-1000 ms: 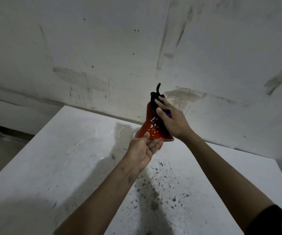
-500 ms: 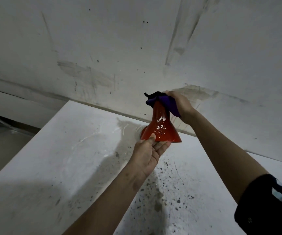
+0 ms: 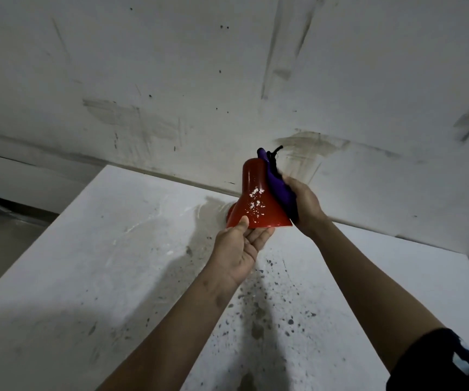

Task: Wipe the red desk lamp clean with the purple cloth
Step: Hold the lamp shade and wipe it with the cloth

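Note:
The red desk lamp shows its bell-shaped shade, wide rim down, with white specks on the side facing me. My left hand cups the shade's lower rim from below, thumb on the front. My right hand presses the purple cloth flat against the shade's right side. A dark cord or stem pokes up behind the top of the shade, beside a corner of the cloth. The lamp's base is hidden behind the shade.
The lamp is over a white table with dark speckles near its middle. A stained white wall rises right behind the table. The floor drops away at the left edge.
My right hand has slid the cloth from the top of the shade down along its right side. The left hand still holds the rim.

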